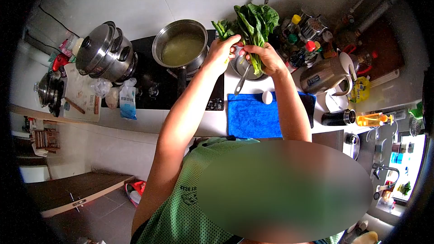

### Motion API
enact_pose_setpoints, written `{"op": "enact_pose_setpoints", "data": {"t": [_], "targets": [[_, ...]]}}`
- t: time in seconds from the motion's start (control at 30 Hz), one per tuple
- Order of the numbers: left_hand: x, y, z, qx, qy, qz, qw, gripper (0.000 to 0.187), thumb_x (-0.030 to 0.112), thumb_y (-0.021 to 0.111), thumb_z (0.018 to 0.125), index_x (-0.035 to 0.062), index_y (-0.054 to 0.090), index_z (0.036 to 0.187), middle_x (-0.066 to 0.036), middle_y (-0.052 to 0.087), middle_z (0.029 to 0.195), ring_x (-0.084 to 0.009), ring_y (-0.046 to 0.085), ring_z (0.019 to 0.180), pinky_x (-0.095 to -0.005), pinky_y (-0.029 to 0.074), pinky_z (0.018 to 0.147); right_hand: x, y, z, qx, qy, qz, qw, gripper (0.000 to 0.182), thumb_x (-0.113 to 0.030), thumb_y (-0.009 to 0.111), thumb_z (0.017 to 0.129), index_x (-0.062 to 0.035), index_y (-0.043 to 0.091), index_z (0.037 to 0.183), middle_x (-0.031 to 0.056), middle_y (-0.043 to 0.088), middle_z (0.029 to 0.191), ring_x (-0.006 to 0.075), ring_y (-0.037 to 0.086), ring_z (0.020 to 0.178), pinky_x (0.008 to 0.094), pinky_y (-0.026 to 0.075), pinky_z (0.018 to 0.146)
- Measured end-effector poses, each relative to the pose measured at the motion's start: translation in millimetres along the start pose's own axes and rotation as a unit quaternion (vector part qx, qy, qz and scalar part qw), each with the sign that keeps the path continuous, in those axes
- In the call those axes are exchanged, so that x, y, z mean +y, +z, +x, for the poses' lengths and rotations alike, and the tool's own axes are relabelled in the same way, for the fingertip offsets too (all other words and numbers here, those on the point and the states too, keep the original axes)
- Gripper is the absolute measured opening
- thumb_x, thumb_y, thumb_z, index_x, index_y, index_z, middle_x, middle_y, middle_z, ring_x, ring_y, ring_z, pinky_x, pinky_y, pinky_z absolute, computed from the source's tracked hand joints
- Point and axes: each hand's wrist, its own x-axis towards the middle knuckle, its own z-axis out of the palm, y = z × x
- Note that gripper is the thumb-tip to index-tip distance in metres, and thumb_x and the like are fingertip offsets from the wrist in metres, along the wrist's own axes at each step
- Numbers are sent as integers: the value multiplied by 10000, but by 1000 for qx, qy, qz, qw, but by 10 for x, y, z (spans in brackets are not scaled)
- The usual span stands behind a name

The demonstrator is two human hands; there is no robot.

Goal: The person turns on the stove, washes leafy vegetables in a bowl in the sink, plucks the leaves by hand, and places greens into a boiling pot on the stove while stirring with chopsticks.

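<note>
My left hand (220, 55) is closed round a small bunch of leafy greens (224, 29). A larger bunch of dark leafy greens (256, 20) with pale green stems is gripped in my right hand (270, 59). The two hands nearly meet over a round metal bowl (258, 77), which they partly hide. A metal utensil handle (243, 80) sticks out of the bowl toward me; its other end is hidden. Below the bowl, a white egg (267, 97) rests on a folded blue towel (253, 119).
Left of my hands, a pot (181, 47) of cloudy liquid stands on the black cooktop (151, 70), its handle pointing toward me. Farther left is a lidded steamer (100, 52). A kettle (323, 74) and several bottles (303, 40) crowd the right side, near a black thermos (338, 117).
</note>
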Motion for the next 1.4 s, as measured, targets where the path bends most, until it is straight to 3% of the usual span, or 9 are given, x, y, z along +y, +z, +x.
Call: {"op": "enact_pose_setpoints", "data": {"t": [0.2,0.4,0.5,0.63,0.7,0.83,0.97,1.03,1.4], "targets": [[-22,-3,6,-78,5,-63,995,201,228,518,796,52,501,700,2,441,536,-82,450,460,-163,295,371,34,-75,19,-2,18,25,1000,143,-58,552,739,31,567,850,86,594,715,123,517,586,209,418,555],[-57,17,-13,-63,49,-64,995,184,220,526,800,47,511,740,5,446,548,-97,457,465,-178,309,380,-14,-49,-7,-25,25,42,998,170,-57,563,744,13,558,899,71,598,780,109,546,638,200,429,567],[-10,-1,-15,-95,27,-11,995,175,212,546,790,40,525,771,2,464,568,-94,460,472,-176,302,389,14,-59,2,-22,16,-37,999,134,-86,555,765,-8,569,873,51,591,754,100,540,622,199,417,559],[64,-5,-19,-119,16,38,992,175,211,565,778,39,534,787,-7,487,589,-89,464,475,-169,287,397,70,-51,8,3,12,-33,999,119,-110,542,779,-18,570,849,38,578,717,93,530,607,198,412,550],[67,-32,1,-109,-5,67,992,156,190,581,770,39,545,791,1,496,624,-34,390,480,-155,258,396,112,-64,29,32,18,-34,999,112,-103,536,773,-9,579,814,45,576,677,95,516,558,193,391,499],[79,-16,-21,-133,15,40,990,129,167,570,779,40,546,789,6,504,633,-24,370,478,-153,261,400,61,-154,12,2,25,23,999,105,-114,516,776,-19,561,776,23,542,610,83,482,513,173,362,459],[79,9,-64,-122,4,-36,992,122,167,565,782,54,525,799,-3,526,677,-17,368,493,-149,270,403,124,-252,46,17,63,73,995,214,-164,472,802,32,541,853,4,492,587,71,398,476,179,320,446],[62,14,-59,-112,10,-55,992,128,173,574,776,57,524,795,-9,528,679,-19,374,497,-150,276,407,138,-263,40,-61,62,222,971,231,-176,474,805,38,536,866,1,480,574,72,398,481,184,323,451],[34,19,-12,12,97,26,995,162,229,587,754,91,532,690,50,475,611,-4,332,453,-163,252,395,50,-140,28,11,13,30,999,180,-135,541,764,-8,568,890,32,586,727,75,517,582,186,397,486]]}}
